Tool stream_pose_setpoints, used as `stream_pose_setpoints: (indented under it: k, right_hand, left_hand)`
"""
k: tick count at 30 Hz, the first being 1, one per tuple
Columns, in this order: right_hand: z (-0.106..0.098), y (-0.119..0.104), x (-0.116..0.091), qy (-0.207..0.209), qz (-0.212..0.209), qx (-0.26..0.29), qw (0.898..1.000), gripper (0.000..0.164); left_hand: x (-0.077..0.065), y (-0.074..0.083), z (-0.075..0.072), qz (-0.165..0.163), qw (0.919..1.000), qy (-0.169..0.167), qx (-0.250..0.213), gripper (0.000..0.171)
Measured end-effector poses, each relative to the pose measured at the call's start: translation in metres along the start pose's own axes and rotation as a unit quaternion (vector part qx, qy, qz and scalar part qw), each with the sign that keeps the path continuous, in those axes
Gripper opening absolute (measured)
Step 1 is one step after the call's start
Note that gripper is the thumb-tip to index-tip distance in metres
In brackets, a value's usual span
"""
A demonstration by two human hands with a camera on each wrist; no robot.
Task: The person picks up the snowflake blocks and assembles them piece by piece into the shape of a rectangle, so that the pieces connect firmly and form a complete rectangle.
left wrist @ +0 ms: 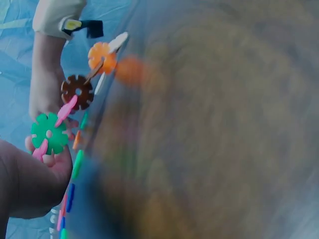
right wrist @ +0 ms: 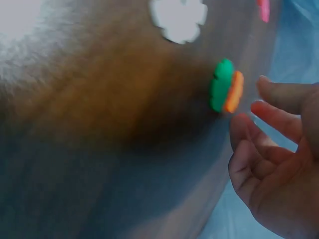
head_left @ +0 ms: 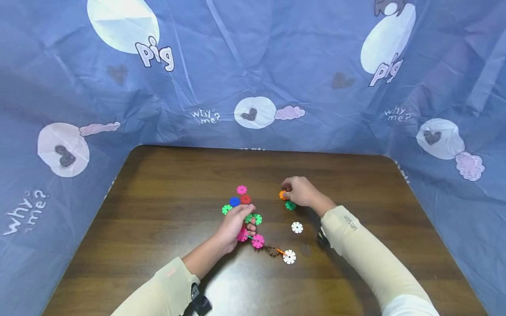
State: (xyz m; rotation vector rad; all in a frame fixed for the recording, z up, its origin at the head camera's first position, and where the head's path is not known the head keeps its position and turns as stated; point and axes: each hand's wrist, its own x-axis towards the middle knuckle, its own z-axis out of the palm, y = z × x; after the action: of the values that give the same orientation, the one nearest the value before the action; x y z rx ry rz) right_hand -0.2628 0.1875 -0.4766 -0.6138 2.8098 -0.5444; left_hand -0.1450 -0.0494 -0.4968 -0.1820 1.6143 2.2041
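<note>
The orange disc (head_left: 282, 195) lies just at the right hand's (head_left: 301, 192) grip fingertips.

Both sleeved arms reach toward frame centre; the left hand (head_left: 234, 223) curls, seemingly gripping, while the right hand (head_left: 301, 192) has loosely bent fingers.

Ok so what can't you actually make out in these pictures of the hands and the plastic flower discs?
- Head view: whether the right hand grips the orange disc or only touches it; the fingers cover it.
- Head view: how the pink disc joins its neighbours; the left hand hides it.
- Left wrist view: the table is blurred.
- Right wrist view: the white disc is cut off by the top edge.
</note>
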Motion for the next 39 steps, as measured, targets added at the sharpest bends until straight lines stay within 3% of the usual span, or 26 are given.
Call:
stream_pose_setpoints:
  k: [4,7,9,11,13,16,18,21,27,31,39]
  right_hand:
    - [0.009,0.003,0.000,0.001,0.007,-0.046,0.999,0.023]
    - [0.010,0.002,0.001,0.016,0.027,-0.028,0.999,0.019]
    - [0.011,0.000,0.002,0.034,0.034,0.015,0.999,0.017]
    - [0.012,-0.007,0.002,0.048,0.034,0.103,0.993,0.012]
    - [0.013,-0.021,0.001,0.055,0.025,0.213,0.975,0.008]
    - [0.015,-0.048,0.000,0.033,0.012,0.367,0.929,0.017]
    - [0.017,-0.066,-0.001,0.010,0.012,0.427,0.904,0.022]
    - [0.021,-0.082,-0.002,-0.008,0.032,0.463,0.886,0.024]
    - [0.030,-0.088,-0.004,0.007,0.039,0.450,0.892,0.021]
    - [0.036,-0.088,-0.005,0.003,0.030,0.455,0.890,0.020]
    - [0.039,-0.091,-0.005,0.011,0.022,0.446,0.895,0.020]
  left_hand:
    - [-0.002,-0.007,0.001,0.017,0.9991,0.017,-0.036,0.042]
    - [-0.003,-0.011,0.001,0.025,0.9977,0.024,-0.059,0.042]
    - [-0.004,-0.013,-0.001,0.030,0.9969,0.024,-0.069,0.042]
    - [-0.004,-0.014,-0.002,0.039,0.9964,0.023,-0.071,0.042]
    - [-0.004,-0.015,-0.003,0.048,0.9962,0.023,-0.069,0.041]
    - [-0.002,-0.015,-0.003,0.058,0.9962,0.034,-0.055,0.040]
    - [-0.002,-0.016,-0.003,0.058,0.9963,0.045,-0.045,0.039]
    - [-0.002,-0.018,-0.003,0.061,0.9959,0.057,-0.032,0.038]
    - [-0.002,-0.020,-0.002,0.072,0.9951,0.058,-0.038,0.034]
    - [-0.003,-0.022,-0.003,0.069,0.9951,0.059,-0.040,0.033]
    - [-0.006,-0.024,-0.005,0.070,0.9946,0.063,-0.045,0.036]
